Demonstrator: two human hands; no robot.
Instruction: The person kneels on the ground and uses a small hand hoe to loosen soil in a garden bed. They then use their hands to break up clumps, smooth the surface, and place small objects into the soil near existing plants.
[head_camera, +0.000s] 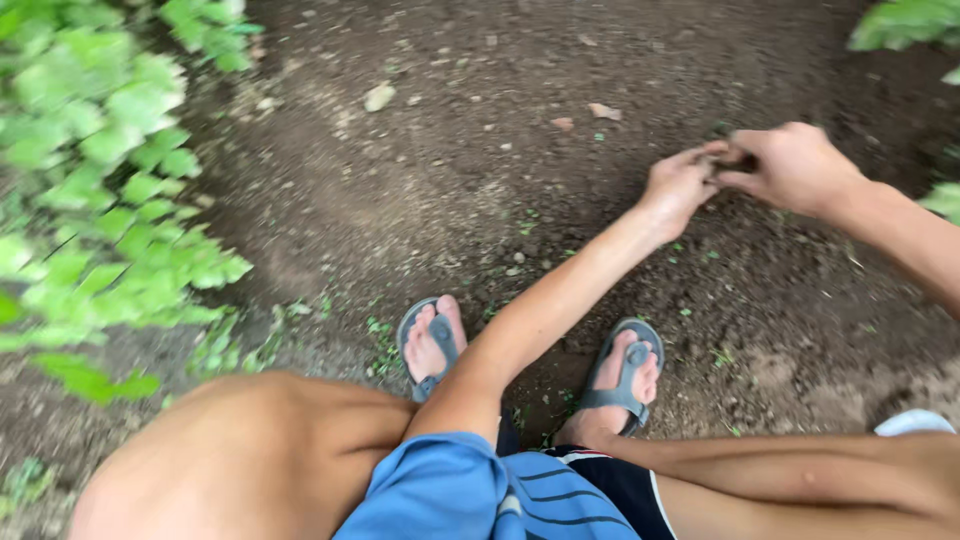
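My left hand (680, 185) and my right hand (790, 165) meet above bare dark soil (450, 170) at the upper right. Their fingertips pinch a small dark clump (732, 160) between them; blur hides what it is. My left arm reaches out over my knee from a blue sleeve (450, 490). My right forearm comes in from the right edge. I am squatting, with my feet in grey sandals (430, 345) (625, 375) planted on the soil below the hands.
Green leafy plants (100, 180) crowd the left side, and more leaves (905, 22) show at the top right. Small stones (379, 96) (603, 111) lie on the soil farther away. A white object (915, 421) peeks in at the lower right.
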